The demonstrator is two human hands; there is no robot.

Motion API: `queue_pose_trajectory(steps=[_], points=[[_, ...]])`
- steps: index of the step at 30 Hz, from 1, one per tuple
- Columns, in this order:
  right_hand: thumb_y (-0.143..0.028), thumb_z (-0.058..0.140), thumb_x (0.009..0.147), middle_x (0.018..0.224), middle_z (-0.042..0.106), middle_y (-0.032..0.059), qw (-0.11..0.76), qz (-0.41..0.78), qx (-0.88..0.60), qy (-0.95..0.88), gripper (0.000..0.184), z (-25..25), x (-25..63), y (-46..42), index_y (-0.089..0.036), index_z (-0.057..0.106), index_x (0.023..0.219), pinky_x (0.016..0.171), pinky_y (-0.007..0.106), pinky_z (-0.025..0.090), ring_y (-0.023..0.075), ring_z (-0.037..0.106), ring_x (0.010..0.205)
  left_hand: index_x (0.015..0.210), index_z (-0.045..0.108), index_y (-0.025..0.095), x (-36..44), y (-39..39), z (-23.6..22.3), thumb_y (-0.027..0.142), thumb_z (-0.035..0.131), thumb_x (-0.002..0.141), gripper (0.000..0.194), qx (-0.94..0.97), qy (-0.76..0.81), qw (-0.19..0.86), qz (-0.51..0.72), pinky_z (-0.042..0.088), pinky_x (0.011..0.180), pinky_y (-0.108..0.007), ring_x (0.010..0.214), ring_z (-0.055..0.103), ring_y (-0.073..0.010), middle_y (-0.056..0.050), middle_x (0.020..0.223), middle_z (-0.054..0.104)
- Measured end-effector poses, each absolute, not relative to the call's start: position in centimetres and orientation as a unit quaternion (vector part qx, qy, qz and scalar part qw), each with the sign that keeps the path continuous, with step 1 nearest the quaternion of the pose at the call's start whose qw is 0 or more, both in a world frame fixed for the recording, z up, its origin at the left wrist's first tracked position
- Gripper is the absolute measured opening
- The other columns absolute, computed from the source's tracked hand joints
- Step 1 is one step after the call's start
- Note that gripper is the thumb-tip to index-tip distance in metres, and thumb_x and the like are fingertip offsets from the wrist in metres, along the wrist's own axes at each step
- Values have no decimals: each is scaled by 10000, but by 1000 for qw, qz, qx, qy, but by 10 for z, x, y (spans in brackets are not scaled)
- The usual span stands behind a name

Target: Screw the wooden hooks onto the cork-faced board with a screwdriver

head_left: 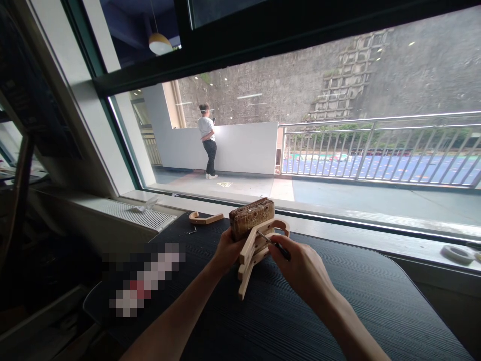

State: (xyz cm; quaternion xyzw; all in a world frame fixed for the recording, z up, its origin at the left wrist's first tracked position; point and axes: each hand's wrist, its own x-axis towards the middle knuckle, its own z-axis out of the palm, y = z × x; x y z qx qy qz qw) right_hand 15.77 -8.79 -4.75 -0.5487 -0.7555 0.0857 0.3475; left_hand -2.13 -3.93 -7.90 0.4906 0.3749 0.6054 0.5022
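My left hand (226, 252) is wrapped round the left side of a rough brown wooden block (252, 216), which is held tilted above the dark table. Several pale wooden hooks (249, 247) with curved ends lie side by side against the block's near face. My right hand (300, 263) grips a screwdriver (281, 250) by its black handle. The metal shaft points left, and its tip meets the uppermost hook; a screw head there is too small to make out. Another curved wooden hook (210, 219) lies loose on the table, beside a few small screws (192, 231).
The dark wood-grain table (338, 296) has rounded corners and stands against a window sill. A blurred-out patch (146, 281) covers something at the left. A roll of tape (457, 254) sits on the right sill, clear plastic (147, 205) on the left ledge. Outside stands a person (208, 140).
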Motion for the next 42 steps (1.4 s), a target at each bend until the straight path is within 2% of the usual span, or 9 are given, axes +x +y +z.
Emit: queue_pose_trajectory(steps=[3,6,9,13,18,26,34,39,42], points=[[-340,440,900,795,691,39,295,-16,-580,-759,217,-43,152,-96,-219,608,969,502,276,306,208,627,605,850,702,106,-21,-40,-78,245,830,517,383,489,375,503,607,505,576,-248,641,648,-191,-57,744,719],[-242,515,832,844,679,16,314,22,-553,-771,159,-36,154,-100,-228,559,983,534,266,347,186,621,647,807,706,104,-21,-40,-78,224,843,480,374,489,373,505,606,503,574,-248,627,641,-187,-52,722,714],[-126,515,786,929,669,-5,349,63,-479,-803,278,-32,161,-99,-253,561,1029,652,258,410,163,623,771,823,705,107,-22,-39,-78,226,840,489,379,485,371,508,608,498,572,-243,627,635,-178,-52,734,715],[-201,482,873,1048,665,23,362,19,-447,-818,259,-32,165,-97,-251,573,1110,682,267,420,174,633,840,868,700,110,-23,-37,-79,247,828,525,392,479,370,511,611,495,575,-242,636,632,-173,-57,765,718],[-250,443,905,908,693,14,367,-33,-443,-817,220,-37,161,-95,-238,632,1016,601,270,395,173,638,727,857,700,119,-22,-37,-80,232,825,535,363,476,374,508,613,489,573,-226,610,612,-142,-40,761,717],[-394,539,842,796,707,48,469,245,-486,-695,247,-44,165,-81,-193,672,894,623,265,454,185,642,721,843,707,116,-22,-40,-79,215,832,508,371,478,375,511,608,495,572,-232,624,631,-164,-47,755,721],[-336,548,814,756,698,-10,324,-4,-567,-757,245,-25,161,-105,-279,590,1048,522,266,332,184,618,585,834,704,109,-20,-43,-74,216,851,470,407,478,377,512,606,493,566,-235,624,629,-174,-44,724,712],[-275,500,862,841,703,-11,317,-67,-505,-800,149,-20,164,-110,-262,603,968,546,260,330,175,646,664,818,704,108,-19,-44,-74,212,857,458,405,489,374,515,596,497,580,-247,625,626,-179,-38,716,707],[-302,509,860,754,695,-8,338,-53,-505,-793,143,-22,164,-107,-255,627,927,544,257,340,165,627,615,821,695,107,-20,-42,-76,199,852,473,392,487,370,515,601,501,592,-249,628,620,-169,-39,724,707]])
